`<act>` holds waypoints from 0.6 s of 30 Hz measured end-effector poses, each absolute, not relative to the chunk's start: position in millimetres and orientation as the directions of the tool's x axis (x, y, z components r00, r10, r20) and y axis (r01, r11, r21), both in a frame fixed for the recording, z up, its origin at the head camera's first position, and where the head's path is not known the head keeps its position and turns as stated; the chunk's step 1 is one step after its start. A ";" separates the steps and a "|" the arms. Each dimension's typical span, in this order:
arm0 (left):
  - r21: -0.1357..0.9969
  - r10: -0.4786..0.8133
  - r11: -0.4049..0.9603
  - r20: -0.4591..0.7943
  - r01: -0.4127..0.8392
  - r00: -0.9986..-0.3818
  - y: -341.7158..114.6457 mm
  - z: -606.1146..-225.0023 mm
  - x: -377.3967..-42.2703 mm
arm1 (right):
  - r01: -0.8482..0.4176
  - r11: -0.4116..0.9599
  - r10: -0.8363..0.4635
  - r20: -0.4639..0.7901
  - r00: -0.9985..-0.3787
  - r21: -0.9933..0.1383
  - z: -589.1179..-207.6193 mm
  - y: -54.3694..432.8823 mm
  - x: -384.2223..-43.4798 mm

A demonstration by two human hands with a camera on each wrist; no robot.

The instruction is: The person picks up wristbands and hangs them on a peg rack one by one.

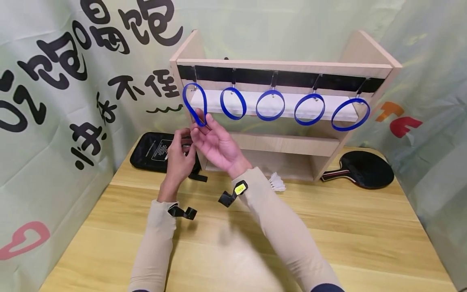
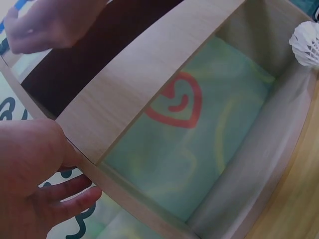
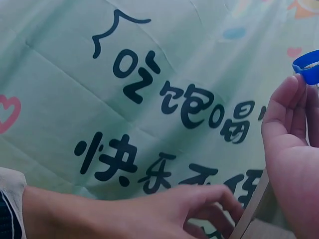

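Observation:
At the far left of a row of blue bands hanging from hooks, my right hand (image 1: 219, 146) pinches the lower end of the leftmost blue band (image 1: 185, 97). That band is drawn into a narrow loop, its top at the hook. In the right wrist view the same blue band (image 3: 305, 64) shows above the fingertips. My left hand (image 1: 180, 156) touches the left side panel of the wooden shelf (image 1: 284, 144), its fingers loosely bent. The left wrist view shows the left hand (image 2: 35, 169) against the panel's edge, some fingers outside it.
Several more blue bands (image 1: 270, 117) hang to the right. A black case (image 1: 146, 152) lies left of the shelf, partly behind my left hand. A white shuttlecock (image 1: 277, 182) lies by the shelf's base, and a black table tennis bat (image 1: 368, 170) rests at its right.

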State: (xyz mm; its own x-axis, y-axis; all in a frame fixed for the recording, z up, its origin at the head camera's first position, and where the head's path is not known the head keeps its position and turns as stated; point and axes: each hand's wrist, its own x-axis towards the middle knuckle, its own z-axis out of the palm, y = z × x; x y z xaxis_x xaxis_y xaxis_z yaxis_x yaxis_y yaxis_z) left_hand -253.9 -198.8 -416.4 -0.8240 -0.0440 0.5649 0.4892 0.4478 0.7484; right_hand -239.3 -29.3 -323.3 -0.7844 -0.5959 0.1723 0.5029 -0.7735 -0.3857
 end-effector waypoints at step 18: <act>0.755 -0.045 0.436 0.563 0.491 -0.825 -196.0 -416.5 -254.7 | 0.505 -0.786 -0.574 0.116 -0.811 -0.357 -342.5 -32.4 -251.8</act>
State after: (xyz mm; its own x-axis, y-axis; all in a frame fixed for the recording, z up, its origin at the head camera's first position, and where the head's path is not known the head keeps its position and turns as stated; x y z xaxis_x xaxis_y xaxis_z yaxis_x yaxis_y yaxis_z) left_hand -254.7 -196.0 -416.5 -0.8253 -0.0455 0.5629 0.4907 0.4355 0.7547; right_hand -251.8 -32.4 -342.5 -0.8108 -0.5737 0.1163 0.5049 -0.7859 -0.3571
